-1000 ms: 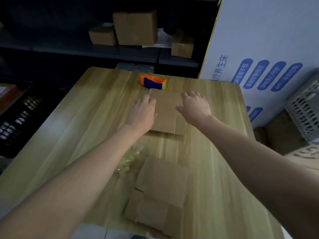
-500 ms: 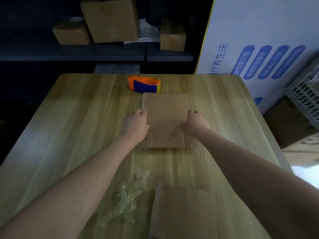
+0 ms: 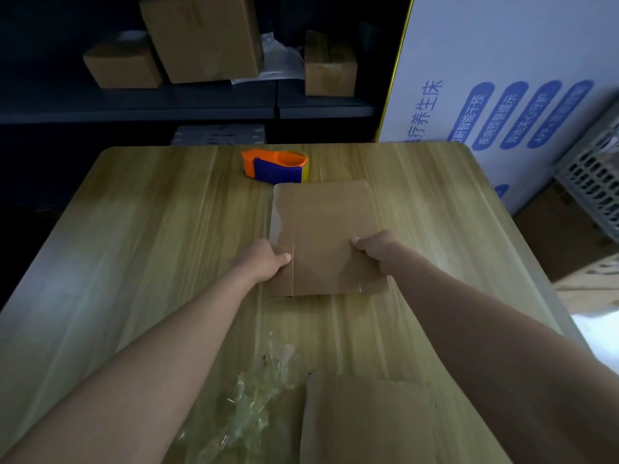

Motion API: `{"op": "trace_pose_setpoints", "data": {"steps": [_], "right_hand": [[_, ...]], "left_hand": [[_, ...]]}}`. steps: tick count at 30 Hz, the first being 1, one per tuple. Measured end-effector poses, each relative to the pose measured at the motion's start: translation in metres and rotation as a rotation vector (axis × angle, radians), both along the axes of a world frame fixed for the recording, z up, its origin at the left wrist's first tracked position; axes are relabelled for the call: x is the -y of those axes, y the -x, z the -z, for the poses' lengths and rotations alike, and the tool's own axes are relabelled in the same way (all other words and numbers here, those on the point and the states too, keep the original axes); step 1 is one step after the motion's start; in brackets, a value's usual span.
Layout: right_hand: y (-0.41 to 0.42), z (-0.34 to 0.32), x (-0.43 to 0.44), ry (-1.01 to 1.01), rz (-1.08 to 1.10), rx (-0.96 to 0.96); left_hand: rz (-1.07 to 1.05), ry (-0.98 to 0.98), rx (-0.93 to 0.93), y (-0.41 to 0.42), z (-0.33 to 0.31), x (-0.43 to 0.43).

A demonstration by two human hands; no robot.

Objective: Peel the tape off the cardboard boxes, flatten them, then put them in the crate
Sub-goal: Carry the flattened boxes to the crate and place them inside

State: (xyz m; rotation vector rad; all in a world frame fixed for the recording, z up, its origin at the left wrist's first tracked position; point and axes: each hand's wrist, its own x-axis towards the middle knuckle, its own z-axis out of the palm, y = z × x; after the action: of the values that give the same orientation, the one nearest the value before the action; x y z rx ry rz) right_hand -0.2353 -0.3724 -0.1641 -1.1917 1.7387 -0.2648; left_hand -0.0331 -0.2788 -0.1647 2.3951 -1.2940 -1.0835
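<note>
Flattened cardboard box [image 3: 321, 236] at mid-table [image 3: 134, 246], just nearer than the orange-and-blue tape dispenser [image 3: 274, 167]. Gripped at its near corners: left hand [image 3: 264, 261] clamped on one edge, right hand [image 3: 376, 251] on the other. Nearer than the dispenser still: crumpled peeled tape [image 3: 254, 396] beside a second flattened box [image 3: 365, 420].

A person's left hand [image 3: 264, 261] and right hand [image 3: 376, 249] grip opposite sides of a flattened cardboard box [image 3: 321, 236] at its near end, over a wooden table [image 3: 140, 249]. An orange-and-blue tape dispenser [image 3: 275, 166] sits just beyond it; crumpled clear tape [image 3: 254, 393] lies beside another flattened box [image 3: 365, 420] at the near edge — taped boxes [image 3: 201, 36] line a dark shelf behind.
</note>
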Motion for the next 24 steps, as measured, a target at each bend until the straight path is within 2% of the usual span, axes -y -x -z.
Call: {"op": "trace_pose_setpoints", "data": {"steps": [3,6,13,15,19,24], "right_hand": [[0.009,-0.008,0.008,0.003,0.114,0.05],[0.029,-0.022,0.016,0.1,0.203,0.031],[0.08,-0.045,0.027,0.315,0.447,0.012],[0.092,-0.046,0.026,0.33,0.475,-0.003],[0.111,-0.042,0.023,0.33,0.499,-0.008],[0.131,-0.035,0.017,0.319,0.498,-0.037]], "left_hand": [[-0.021,-0.005,0.062,0.0,-0.002,0.002],[-0.023,0.011,0.072,0.002,-0.006,0.004],[-0.111,0.067,-0.066,0.029,-0.003,0.023],[-0.167,0.052,-0.093,0.036,0.003,0.028],[-0.266,0.025,-0.019,0.045,0.014,0.036],[-0.513,0.087,-0.27,0.047,0.029,0.048]]}}
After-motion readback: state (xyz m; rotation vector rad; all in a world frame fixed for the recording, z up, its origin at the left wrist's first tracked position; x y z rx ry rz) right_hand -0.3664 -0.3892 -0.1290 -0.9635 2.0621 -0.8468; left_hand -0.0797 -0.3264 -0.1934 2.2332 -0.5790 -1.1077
